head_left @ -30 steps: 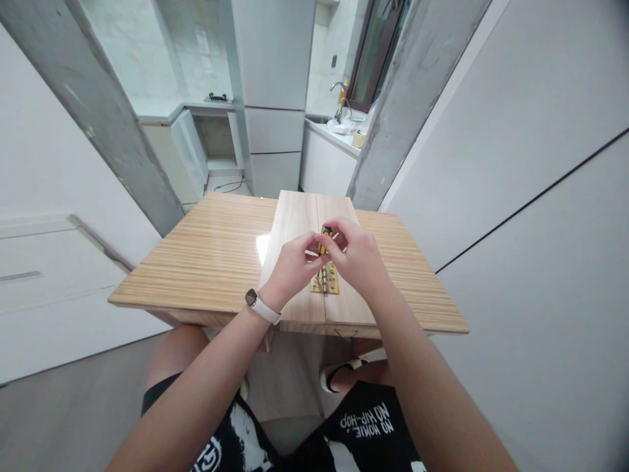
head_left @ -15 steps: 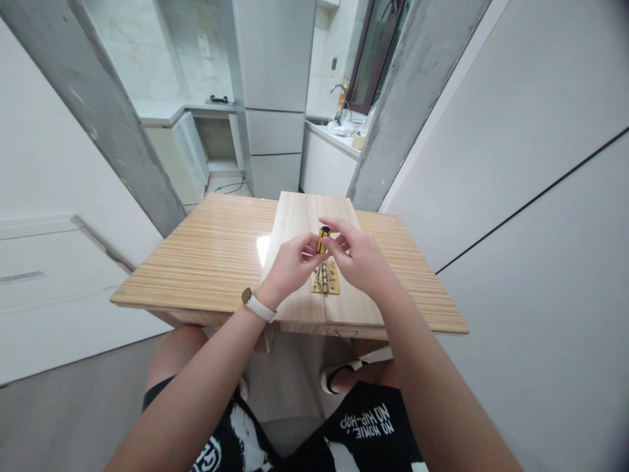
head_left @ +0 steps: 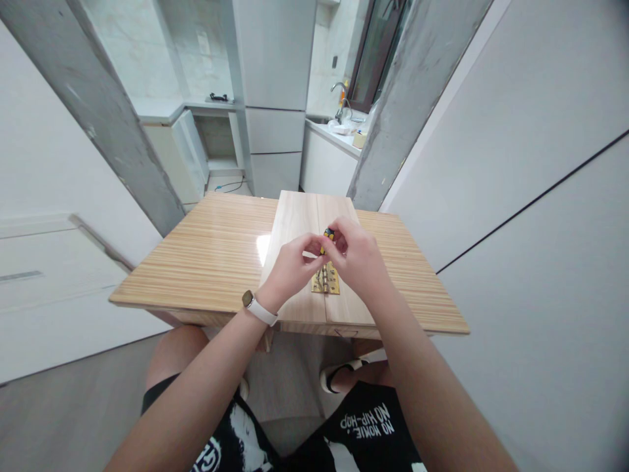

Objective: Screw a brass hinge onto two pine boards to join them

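Observation:
A short screwdriver (head_left: pixel 329 233) with a yellow and black handle is held upright, roughly, above a brass hinge (head_left: pixel 333 282). My right hand (head_left: pixel 358 254) is closed round the top of its handle, thumb and fingers pressed in. From the other side, my left hand (head_left: pixel 293 263) pinches low on the handle; its fingertips are partly hidden. Across the seam of two pale wooden boards (head_left: pixel 297 219) lies the hinge, opened flat, with its knuckle along the seam. The screwdriver's tip and any screw under it are too small to make out.
The boards rest on a wood-grain table (head_left: pixel 211 252), with my legs under its near edge. White panels stand left and right. Beyond the table are a grey fridge (head_left: pixel 275 59), an open cabinet (head_left: pixel 213 141) and a sink tap (head_left: pixel 338 98).
My right hand has turned, its fingers curling in closer round the handle. The screwdriver handle leans slightly more to the right. My left hand has hardly moved, and the hinge stays in place.

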Motion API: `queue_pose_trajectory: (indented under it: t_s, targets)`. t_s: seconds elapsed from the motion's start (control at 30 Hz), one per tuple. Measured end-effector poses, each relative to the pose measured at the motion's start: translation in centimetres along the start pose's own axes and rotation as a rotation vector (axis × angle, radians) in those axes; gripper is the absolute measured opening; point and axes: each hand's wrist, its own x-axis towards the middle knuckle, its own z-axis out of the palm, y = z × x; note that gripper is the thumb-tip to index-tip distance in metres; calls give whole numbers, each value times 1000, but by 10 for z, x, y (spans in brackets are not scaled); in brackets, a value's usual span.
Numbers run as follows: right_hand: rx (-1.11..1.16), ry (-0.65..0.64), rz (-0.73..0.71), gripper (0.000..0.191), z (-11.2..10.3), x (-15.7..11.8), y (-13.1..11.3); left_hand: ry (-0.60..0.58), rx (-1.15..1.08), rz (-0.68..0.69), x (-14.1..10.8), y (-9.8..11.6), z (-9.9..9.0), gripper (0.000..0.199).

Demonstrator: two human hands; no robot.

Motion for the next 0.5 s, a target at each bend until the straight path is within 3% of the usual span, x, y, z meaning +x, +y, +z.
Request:
queue_pose_trajectory:
  t_s: [0.23,0.3,0.5]
  targets:
    - [-12,38,63,22,0,1,1,9,35,35,1,0,4,8]
    - [73,-7,73,16,-3,2,2,-5,17,20,2,-1,2,11]
    - [247,-127,71,30,-7,3,7,-78,-9,4,3,0,-3,14]
